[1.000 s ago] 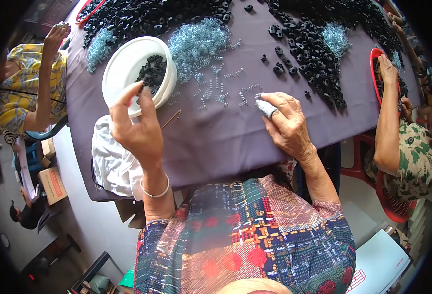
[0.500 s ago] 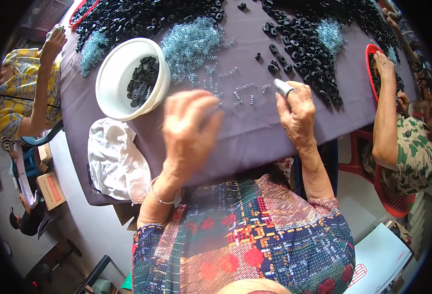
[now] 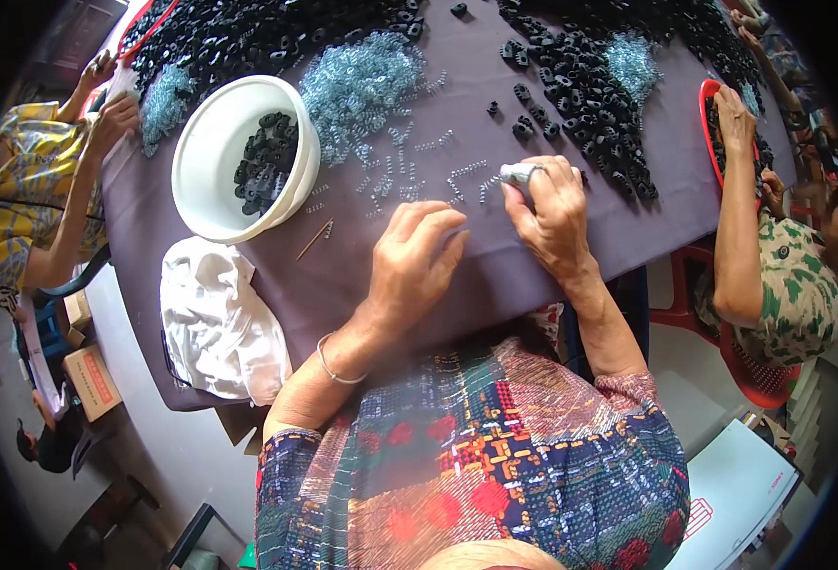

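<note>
My left hand (image 3: 413, 261), a bracelet at its wrist, hovers over the near table with loosely bent fingers and the thumb apart; nothing shows in it. To its right, my right hand (image 3: 554, 220) is curled closed, the index finger wrapped in a silvery cover (image 3: 518, 174). Whatever its fingers pinch is hidden. Small metal springs (image 3: 466, 180) lie scattered just beyond both hands, spreading from a larger heap of springs (image 3: 362, 90). Black plastic parts (image 3: 585, 104) are piled beyond my right hand. A white bowl (image 3: 186, 180) holding more black parts stands at the left.
A thin wooden stick (image 3: 314, 239) lies near the bowl. White cloth (image 3: 215, 318) covers the table's left corner. Another spring heap (image 3: 634, 65) sits among black parts. Co-workers sit at both sides; a hand (image 3: 734, 119) at the right reaches over a red tray (image 3: 707, 128).
My left hand has moved right, toward my right hand, uncovering the wooden stick. The right hand has shifted slightly left. The whole view has drifted a little.
</note>
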`<state>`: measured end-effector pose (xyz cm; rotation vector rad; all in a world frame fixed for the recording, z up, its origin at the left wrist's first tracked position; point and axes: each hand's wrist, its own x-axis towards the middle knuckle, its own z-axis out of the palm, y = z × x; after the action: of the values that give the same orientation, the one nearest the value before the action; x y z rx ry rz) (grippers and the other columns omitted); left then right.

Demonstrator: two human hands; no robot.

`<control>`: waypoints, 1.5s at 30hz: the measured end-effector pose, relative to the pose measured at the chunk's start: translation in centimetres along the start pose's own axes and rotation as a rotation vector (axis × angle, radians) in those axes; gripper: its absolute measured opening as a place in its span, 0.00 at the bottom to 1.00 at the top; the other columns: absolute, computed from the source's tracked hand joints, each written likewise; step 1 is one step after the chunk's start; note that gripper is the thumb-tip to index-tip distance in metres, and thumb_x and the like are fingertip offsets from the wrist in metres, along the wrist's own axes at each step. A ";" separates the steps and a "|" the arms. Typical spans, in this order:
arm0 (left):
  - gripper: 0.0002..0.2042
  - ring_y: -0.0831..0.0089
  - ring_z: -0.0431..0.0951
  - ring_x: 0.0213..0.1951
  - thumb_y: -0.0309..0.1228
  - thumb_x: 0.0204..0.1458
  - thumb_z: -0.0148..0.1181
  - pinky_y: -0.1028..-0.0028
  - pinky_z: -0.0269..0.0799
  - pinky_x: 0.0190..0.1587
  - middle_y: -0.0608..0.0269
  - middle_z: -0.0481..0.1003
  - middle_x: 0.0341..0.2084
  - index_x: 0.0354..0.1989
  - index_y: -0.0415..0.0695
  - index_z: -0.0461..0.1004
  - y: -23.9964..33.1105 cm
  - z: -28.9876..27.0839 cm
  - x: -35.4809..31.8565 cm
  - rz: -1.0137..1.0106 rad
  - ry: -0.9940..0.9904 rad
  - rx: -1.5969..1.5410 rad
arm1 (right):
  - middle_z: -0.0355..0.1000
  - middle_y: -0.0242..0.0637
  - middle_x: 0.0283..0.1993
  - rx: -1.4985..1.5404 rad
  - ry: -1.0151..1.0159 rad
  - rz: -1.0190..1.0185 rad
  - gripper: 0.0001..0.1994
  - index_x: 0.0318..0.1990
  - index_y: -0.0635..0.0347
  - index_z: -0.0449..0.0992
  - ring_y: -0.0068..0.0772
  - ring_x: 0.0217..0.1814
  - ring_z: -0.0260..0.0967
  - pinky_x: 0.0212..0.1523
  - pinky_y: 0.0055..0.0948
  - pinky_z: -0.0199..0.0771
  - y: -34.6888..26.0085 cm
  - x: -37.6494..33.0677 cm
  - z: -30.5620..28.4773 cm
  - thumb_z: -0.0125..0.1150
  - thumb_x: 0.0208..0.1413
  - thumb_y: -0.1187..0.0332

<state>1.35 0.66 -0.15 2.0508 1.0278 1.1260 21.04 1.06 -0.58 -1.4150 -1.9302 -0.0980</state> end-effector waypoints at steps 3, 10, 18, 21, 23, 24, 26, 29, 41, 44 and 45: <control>0.13 0.59 0.75 0.37 0.20 0.41 0.66 0.67 0.72 0.40 0.55 0.75 0.34 0.37 0.40 0.74 -0.3 -0.2 0.5 0.082 0.098 0.127 | 0.72 0.38 0.33 0.185 0.001 0.045 0.12 0.33 0.60 0.74 0.40 0.36 0.70 0.39 0.35 0.65 -1.8 0.0 -0.9 0.65 0.38 0.80; 0.12 0.61 0.74 0.32 0.23 0.40 0.67 0.66 0.70 0.35 0.60 0.75 0.29 0.35 0.41 0.74 -1.2 -0.5 0.8 0.142 0.059 0.141 | 0.74 0.40 0.36 0.313 -0.132 0.082 0.11 0.35 0.63 0.74 0.41 0.37 0.71 0.40 0.33 0.70 -4.0 0.2 -0.8 0.64 0.40 0.81; 0.08 0.61 0.72 0.28 0.20 0.43 0.64 0.68 0.69 0.33 0.58 0.74 0.25 0.33 0.39 0.73 -0.5 -0.6 0.6 -0.012 -0.001 0.037 | 0.74 0.40 0.36 0.176 0.024 -0.040 0.13 0.35 0.62 0.74 0.41 0.35 0.71 0.39 0.34 0.70 -4.2 -0.4 0.2 0.65 0.38 0.84; 0.07 0.62 0.71 0.27 0.21 0.44 0.64 0.68 0.68 0.32 0.59 0.73 0.24 0.31 0.40 0.73 -0.6 -0.6 0.5 -0.017 0.048 0.063 | 0.71 0.38 0.34 0.106 0.092 -0.035 0.14 0.34 0.62 0.73 0.39 0.35 0.69 0.39 0.35 0.67 -3.8 -0.6 0.6 0.67 0.37 0.81; 0.08 0.64 0.71 0.28 0.21 0.43 0.65 0.69 0.68 0.32 0.61 0.73 0.24 0.31 0.40 0.73 -0.8 -0.9 0.7 -0.015 0.063 0.111 | 0.72 0.37 0.34 0.097 0.076 -0.002 0.13 0.34 0.62 0.73 0.38 0.35 0.69 0.40 0.34 0.65 -3.6 -0.5 0.4 0.67 0.37 0.81; 0.08 0.64 0.71 0.28 0.21 0.43 0.65 0.69 0.68 0.32 0.61 0.73 0.24 0.31 0.40 0.73 -0.8 -0.9 0.7 -0.011 0.063 0.107 | 0.72 0.37 0.34 0.093 0.063 -0.011 0.13 0.33 0.62 0.73 0.37 0.35 0.69 0.40 0.34 0.64 -3.6 -0.6 0.3 0.67 0.37 0.81; 0.09 0.63 0.72 0.29 0.24 0.40 0.68 0.67 0.67 0.33 0.64 0.74 0.24 0.29 0.43 0.73 -0.6 -0.8 0.8 -0.031 0.043 0.147 | 0.72 0.37 0.35 0.084 0.036 -0.010 0.12 0.33 0.62 0.73 0.37 0.36 0.69 0.40 0.35 0.64 -3.4 -0.7 0.1 0.67 0.37 0.80; 0.09 0.64 0.71 0.29 0.25 0.40 0.67 0.67 0.66 0.33 0.65 0.73 0.24 0.29 0.44 0.73 -0.5 -0.8 0.9 -0.013 0.026 0.160 | 0.72 0.38 0.36 0.052 -0.014 -0.002 0.12 0.33 0.63 0.74 0.38 0.38 0.70 0.41 0.35 0.64 -3.5 -1.0 0.1 0.66 0.38 0.78; 0.11 0.63 0.70 0.35 0.25 0.38 0.67 0.66 0.66 0.40 0.64 0.72 0.31 0.33 0.46 0.76 0.1 -0.8 0.4 0.048 -0.012 0.371 | 0.70 0.33 0.37 -0.234 0.082 0.140 0.08 0.32 0.59 0.78 0.37 0.39 0.67 0.39 0.35 0.66 1.7 2.2 -1.6 0.67 0.41 0.74; 0.13 0.62 0.70 0.36 0.25 0.37 0.67 0.65 0.66 0.40 0.62 0.71 0.32 0.34 0.45 0.76 0.0 -0.9 0.3 0.047 -0.020 0.359 | 0.69 0.30 0.38 -0.320 0.011 0.122 0.08 0.31 0.56 0.78 0.34 0.42 0.65 0.41 0.35 0.64 2.1 3.3 -0.9 0.68 0.40 0.71; 0.13 0.62 0.70 0.36 0.24 0.37 0.67 0.65 0.66 0.40 0.62 0.71 0.32 0.34 0.45 0.76 0.0 -0.9 0.4 0.057 -0.017 0.347 | 0.69 0.30 0.38 -0.349 -0.020 0.116 0.08 0.30 0.56 0.77 0.34 0.42 0.65 0.41 0.35 0.63 2.1 3.4 -0.7 0.68 0.40 0.70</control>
<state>0.74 1.08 0.46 2.3673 1.2327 1.0107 22.80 4.29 1.23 -1.7564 -1.9061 -0.3826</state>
